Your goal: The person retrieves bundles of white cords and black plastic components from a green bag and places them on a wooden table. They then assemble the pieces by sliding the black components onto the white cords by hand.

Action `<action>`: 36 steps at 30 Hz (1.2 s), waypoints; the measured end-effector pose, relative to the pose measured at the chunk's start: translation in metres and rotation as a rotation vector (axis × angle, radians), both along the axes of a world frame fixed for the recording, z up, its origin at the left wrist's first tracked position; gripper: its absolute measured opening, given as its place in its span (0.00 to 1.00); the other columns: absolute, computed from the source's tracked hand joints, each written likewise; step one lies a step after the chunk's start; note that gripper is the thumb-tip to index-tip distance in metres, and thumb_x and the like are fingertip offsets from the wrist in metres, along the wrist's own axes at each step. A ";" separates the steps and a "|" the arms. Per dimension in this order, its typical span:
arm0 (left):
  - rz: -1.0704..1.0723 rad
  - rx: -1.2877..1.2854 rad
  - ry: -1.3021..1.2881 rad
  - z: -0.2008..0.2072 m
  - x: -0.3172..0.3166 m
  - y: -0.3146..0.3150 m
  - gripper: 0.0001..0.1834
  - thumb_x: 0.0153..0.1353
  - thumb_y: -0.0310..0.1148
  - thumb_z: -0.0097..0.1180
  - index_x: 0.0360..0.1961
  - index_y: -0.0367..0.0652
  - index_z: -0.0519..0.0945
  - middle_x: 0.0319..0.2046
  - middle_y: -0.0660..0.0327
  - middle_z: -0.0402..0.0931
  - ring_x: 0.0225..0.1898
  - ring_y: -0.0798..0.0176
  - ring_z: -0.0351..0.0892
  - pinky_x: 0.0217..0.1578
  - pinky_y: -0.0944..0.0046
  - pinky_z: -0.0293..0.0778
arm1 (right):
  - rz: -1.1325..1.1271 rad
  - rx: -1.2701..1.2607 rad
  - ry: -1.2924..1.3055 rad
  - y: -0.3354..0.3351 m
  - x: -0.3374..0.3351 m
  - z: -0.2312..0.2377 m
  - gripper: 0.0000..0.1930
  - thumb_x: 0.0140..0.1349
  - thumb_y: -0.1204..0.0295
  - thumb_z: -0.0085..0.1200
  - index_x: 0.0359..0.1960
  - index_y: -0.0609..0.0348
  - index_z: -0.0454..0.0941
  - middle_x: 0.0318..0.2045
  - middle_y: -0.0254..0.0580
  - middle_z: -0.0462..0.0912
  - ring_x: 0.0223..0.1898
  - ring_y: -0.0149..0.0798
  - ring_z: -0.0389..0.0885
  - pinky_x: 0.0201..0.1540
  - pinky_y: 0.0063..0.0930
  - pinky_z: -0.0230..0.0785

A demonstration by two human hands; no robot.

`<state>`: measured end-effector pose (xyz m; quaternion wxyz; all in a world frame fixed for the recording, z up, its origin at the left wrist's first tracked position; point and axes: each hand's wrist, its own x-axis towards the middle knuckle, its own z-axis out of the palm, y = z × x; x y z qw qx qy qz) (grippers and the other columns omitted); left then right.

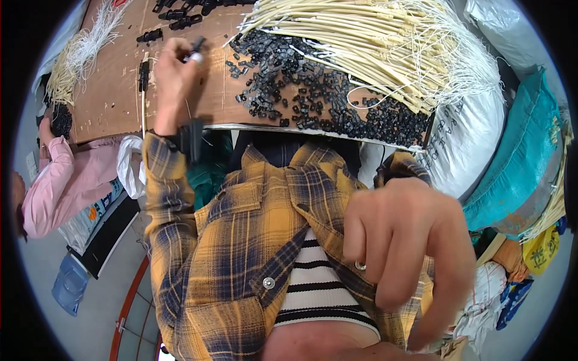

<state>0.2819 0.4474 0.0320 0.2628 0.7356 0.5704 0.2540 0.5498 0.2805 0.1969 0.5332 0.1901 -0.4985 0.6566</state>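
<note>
Over the brown tabletop [208, 90], my left hand [173, 81] is closed on a small black plastic clip [197, 46], pinched between thumb and fingers. Something white shows at the thumb tip. Just left of that hand lies a cream stick [144, 108] with a black clip [144, 77] on it. My right hand [412, 234] is raised close in front of the checked jacket, away from the table. Its fingers hang loosely bent and apart, slightly blurred, and I see nothing in them; the thumb is hidden.
Loose small black parts [289, 84] are spread along the table's near edge. Behind them lies a large bundle of cream sticks [361, 42] with white strings [469, 66]. More black clips [186, 22] sit at the back. White sacks [466, 138] stand right; a person in pink [51, 180] sits left.
</note>
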 end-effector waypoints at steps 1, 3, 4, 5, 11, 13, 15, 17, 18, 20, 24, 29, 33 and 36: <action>-0.036 -0.080 -0.111 0.004 0.013 -0.015 0.13 0.52 0.28 0.58 0.41 0.45 0.76 0.41 0.59 0.81 0.38 0.65 0.79 0.37 0.66 0.73 | -0.015 -0.017 -0.075 -0.003 0.003 -0.004 0.09 0.66 0.70 0.49 0.37 0.55 0.83 0.22 0.44 0.78 0.13 0.26 0.67 0.16 0.21 0.49; -0.016 -0.472 -0.241 0.047 0.070 -0.041 0.22 0.51 0.23 0.54 0.50 0.48 0.76 0.47 0.54 0.80 0.39 0.65 0.81 0.38 0.69 0.75 | -0.599 -0.084 -0.459 -0.001 0.017 -0.018 0.06 0.58 0.70 0.58 0.30 0.60 0.82 0.18 0.39 0.79 0.14 0.26 0.70 0.16 0.22 0.54; -0.236 -0.312 -0.260 0.029 0.061 -0.045 0.23 0.52 0.22 0.54 0.52 0.49 0.76 0.47 0.56 0.80 0.36 0.65 0.81 0.36 0.68 0.76 | -0.938 -0.107 -0.803 0.007 0.024 -0.028 0.05 0.54 0.70 0.61 0.28 0.59 0.81 0.18 0.36 0.79 0.15 0.28 0.71 0.17 0.22 0.57; -0.302 -0.419 -0.198 0.019 0.051 -0.055 0.23 0.53 0.19 0.53 0.51 0.51 0.78 0.46 0.59 0.80 0.38 0.67 0.80 0.38 0.66 0.77 | -1.099 -0.331 -1.178 0.016 0.026 -0.041 0.05 0.52 0.72 0.62 0.31 0.57 0.82 0.21 0.33 0.80 0.19 0.29 0.73 0.21 0.22 0.63; -0.437 -0.206 -0.154 -0.003 0.079 -0.055 0.21 0.51 0.16 0.50 0.47 0.44 0.78 0.45 0.56 0.79 0.48 0.56 0.78 0.50 0.62 0.72 | -1.775 0.393 -2.086 0.044 0.086 -0.139 0.13 0.51 0.71 0.60 0.41 0.45 0.80 0.30 0.35 0.77 0.26 0.38 0.77 0.26 0.29 0.65; -0.432 -0.121 -0.176 -0.002 0.074 -0.049 0.22 0.50 0.16 0.49 0.47 0.44 0.78 0.45 0.55 0.79 0.49 0.54 0.78 0.52 0.61 0.71 | -1.727 0.444 -1.980 0.044 0.080 -0.135 0.13 0.53 0.71 0.59 0.42 0.46 0.79 0.29 0.36 0.77 0.25 0.40 0.77 0.26 0.30 0.66; -0.401 -0.289 -0.322 0.002 0.071 -0.044 0.22 0.50 0.15 0.48 0.47 0.44 0.78 0.47 0.56 0.78 0.51 0.54 0.77 0.54 0.60 0.70 | -1.675 0.485 -1.875 0.038 0.071 -0.132 0.14 0.54 0.70 0.59 0.44 0.46 0.78 0.27 0.37 0.78 0.24 0.42 0.77 0.26 0.31 0.66; -0.296 -0.481 -0.361 0.006 0.071 -0.044 0.24 0.53 0.14 0.43 0.49 0.46 0.78 0.46 0.67 0.76 0.49 0.71 0.73 0.48 0.73 0.70 | -1.386 0.057 -1.807 0.027 0.061 -0.132 0.14 0.59 0.70 0.57 0.48 0.50 0.76 0.22 0.40 0.78 0.21 0.45 0.76 0.24 0.32 0.66; -0.283 -0.474 -0.435 0.006 0.068 -0.043 0.24 0.54 0.14 0.43 0.49 0.46 0.78 0.46 0.68 0.76 0.49 0.72 0.73 0.48 0.74 0.70 | -1.391 0.091 -1.783 0.024 0.051 -0.124 0.13 0.62 0.71 0.55 0.48 0.54 0.77 0.19 0.42 0.79 0.17 0.41 0.75 0.22 0.30 0.65; -0.306 -0.354 -0.548 -0.002 0.061 -0.038 0.25 0.55 0.14 0.43 0.50 0.48 0.79 0.47 0.69 0.76 0.46 0.73 0.73 0.48 0.75 0.70 | -1.424 0.042 -1.608 0.019 0.043 -0.126 0.12 0.62 0.72 0.55 0.48 0.55 0.79 0.20 0.40 0.79 0.17 0.36 0.74 0.22 0.27 0.64; -0.206 -0.498 -0.636 0.021 0.063 -0.037 0.24 0.53 0.13 0.41 0.49 0.39 0.78 0.46 0.64 0.77 0.46 0.71 0.76 0.49 0.73 0.71 | -1.289 -0.408 -1.376 -0.003 0.041 -0.117 0.10 0.64 0.75 0.54 0.45 0.60 0.81 0.22 0.31 0.79 0.20 0.21 0.70 0.23 0.17 0.61; -0.192 -0.498 -0.662 0.014 0.061 -0.034 0.25 0.52 0.12 0.42 0.48 0.42 0.80 0.45 0.64 0.79 0.47 0.70 0.76 0.49 0.72 0.72 | -1.187 -0.417 -1.397 -0.007 0.042 -0.111 0.09 0.60 0.75 0.57 0.42 0.64 0.82 0.29 0.41 0.85 0.26 0.26 0.78 0.30 0.18 0.68; -0.576 0.014 -0.381 -0.011 0.048 -0.018 0.23 0.53 0.14 0.50 0.48 0.46 0.81 0.45 0.69 0.80 0.39 0.70 0.78 0.38 0.70 0.75 | -1.116 -0.349 -1.391 -0.008 0.048 -0.111 0.09 0.61 0.75 0.57 0.43 0.61 0.81 0.22 0.31 0.79 0.20 0.22 0.71 0.24 0.17 0.62; -0.973 0.274 -0.147 0.007 0.059 -0.026 0.25 0.47 0.17 0.56 0.48 0.50 0.81 0.42 0.67 0.81 0.37 0.66 0.79 0.33 0.67 0.75 | -0.933 -0.291 -1.578 0.007 0.035 -0.113 0.10 0.57 0.75 0.59 0.41 0.60 0.80 0.29 0.42 0.84 0.28 0.36 0.84 0.31 0.26 0.73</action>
